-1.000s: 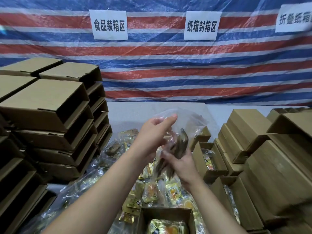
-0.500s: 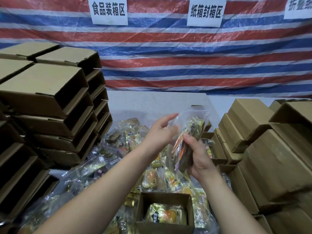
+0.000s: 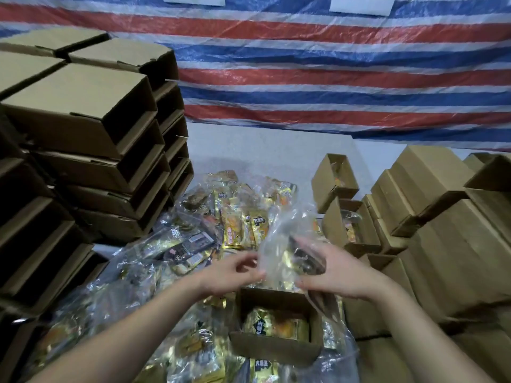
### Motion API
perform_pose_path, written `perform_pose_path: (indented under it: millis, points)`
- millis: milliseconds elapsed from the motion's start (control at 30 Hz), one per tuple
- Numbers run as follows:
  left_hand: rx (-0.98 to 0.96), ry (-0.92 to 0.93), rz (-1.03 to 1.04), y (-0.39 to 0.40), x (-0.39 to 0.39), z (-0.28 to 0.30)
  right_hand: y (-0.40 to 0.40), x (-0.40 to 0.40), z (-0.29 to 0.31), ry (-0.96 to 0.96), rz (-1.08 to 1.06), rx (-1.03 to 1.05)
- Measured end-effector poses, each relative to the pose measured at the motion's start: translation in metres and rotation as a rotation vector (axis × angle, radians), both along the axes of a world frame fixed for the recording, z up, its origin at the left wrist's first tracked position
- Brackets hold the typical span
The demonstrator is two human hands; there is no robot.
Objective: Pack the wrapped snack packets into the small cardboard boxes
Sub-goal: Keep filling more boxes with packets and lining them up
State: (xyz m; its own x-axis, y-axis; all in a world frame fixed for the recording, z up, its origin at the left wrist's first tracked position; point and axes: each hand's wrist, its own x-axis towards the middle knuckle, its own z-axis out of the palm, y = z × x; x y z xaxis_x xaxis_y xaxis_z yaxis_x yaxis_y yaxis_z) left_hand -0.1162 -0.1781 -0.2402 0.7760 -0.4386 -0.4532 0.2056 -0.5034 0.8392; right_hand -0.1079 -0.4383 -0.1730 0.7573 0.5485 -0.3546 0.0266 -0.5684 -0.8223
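Both hands hold one clear plastic bag of snack packets (image 3: 287, 244) just above a small open cardboard box (image 3: 273, 346). My left hand (image 3: 232, 275) pinches the bag's left edge. My right hand (image 3: 334, 275) grips its right side, where a dark packet shows through the plastic. A gold and orange wrapped snack packet (image 3: 276, 326) lies inside the box. A heap of loose gold snack packets (image 3: 229, 219) in clear wrap covers the table behind and left of the box.
Tall stacks of empty open-fronted cardboard boxes (image 3: 83, 150) rise on the left. Closed boxes (image 3: 448, 244) are piled on the right, with some open boxes (image 3: 348, 228) holding packets beside them. A striped tarp (image 3: 331, 78) hangs behind.
Both hands have come down with the bag from chest height to just over the open box. The view has tilted downward.
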Motion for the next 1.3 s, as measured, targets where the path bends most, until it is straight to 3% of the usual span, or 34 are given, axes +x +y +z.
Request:
perform_pose_path:
  millis: [133,267,467,600,733,833,1033,1100,1200,1300]
  points:
    - [0.208,-0.024,-0.060,0.003,-0.018,-0.045,0.020,-0.005,0.003,-0.148,0.322,-0.630]
    - [0.221,-0.019,-0.054,0.003,-0.028,-0.067,0.056,-0.014,-0.009,-0.210,0.510,-0.874]
    - [0.180,-0.027,0.042,-0.006,-0.038,-0.078,0.079,-0.018,-0.055,0.064,0.544,-0.820]
    - [0.225,-0.105,0.087,-0.005,-0.039,-0.083,0.094,-0.007,-0.080,0.049,0.571,-0.867]
    - [0.209,-0.068,0.139,0.001,-0.044,-0.091,0.096,-0.015,-0.112,0.042,0.574,-0.754]
    - [0.227,-0.070,0.126,-0.003,-0.043,-0.093,0.076,-0.024,-0.131,0.096,0.460,-0.650]
    - [0.265,-0.109,0.106,-0.011,-0.040,-0.090,0.054,-0.015,-0.093,0.303,0.190,-0.459]
    - [0.260,-0.109,0.097,-0.012,-0.039,-0.089,0.052,-0.021,-0.082,0.228,0.118,-0.525]
    - [0.229,-0.100,0.110,-0.011,-0.038,-0.089,0.061,-0.023,-0.078,-0.110,0.082,-0.613]
    - [0.261,-0.132,0.135,-0.008,-0.040,-0.093,0.081,-0.027,-0.091,-0.007,0.157,-0.462]
